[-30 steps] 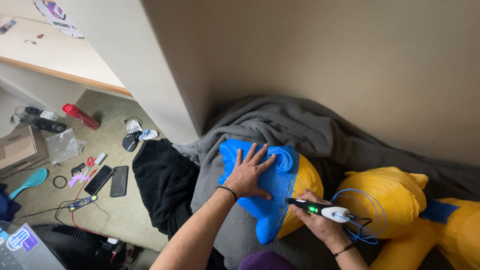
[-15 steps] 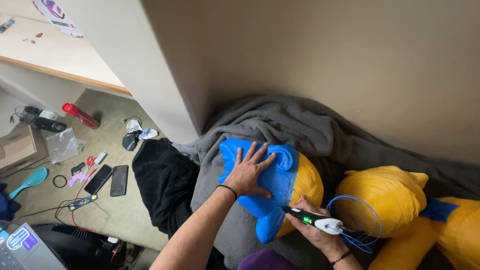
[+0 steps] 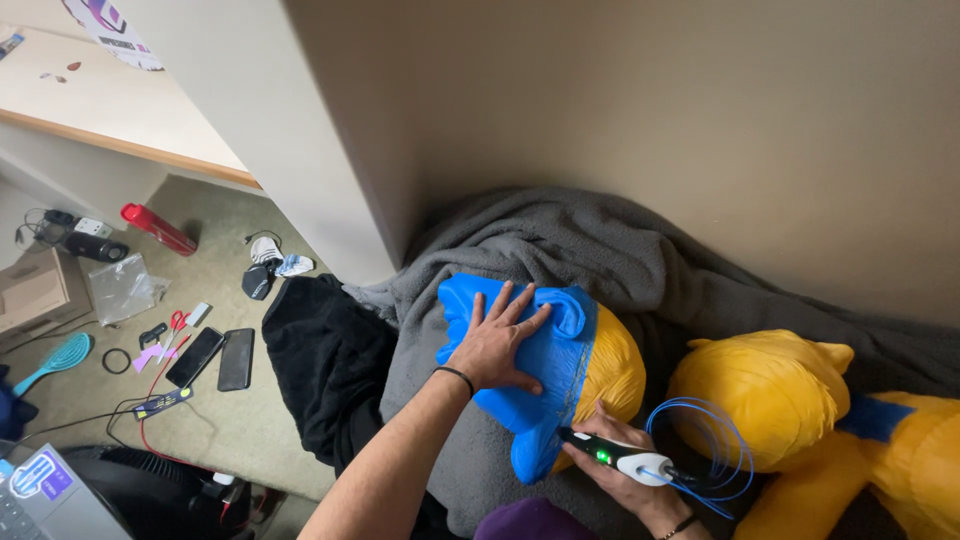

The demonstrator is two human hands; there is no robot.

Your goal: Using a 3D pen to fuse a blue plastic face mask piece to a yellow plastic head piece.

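Blue-and-yellow shell [image 3: 560,365] lies on the grey blanket [image 3: 560,250], near the wall; left hand [image 3: 492,345] is spread flat on its blue part, gripping nothing; right hand [image 3: 625,470] is closed on a 3D pen [image 3: 610,457], tip at the blue-yellow seam. Shell judged light, thin, prob. brittle; best steadied w/ a flat palm, not pinched.

You have a single view, from the camera on your head, looking steeply down and forward past your forearms. It sits close: your left hand [image 3: 495,345] falls near the middle of the frame and your right hand [image 3: 625,470] at the bottom edge. Beyond the hands rises a beige wall [image 3: 650,130]; far to their left lies the carpeted floor [image 3: 210,270], seen from well above.
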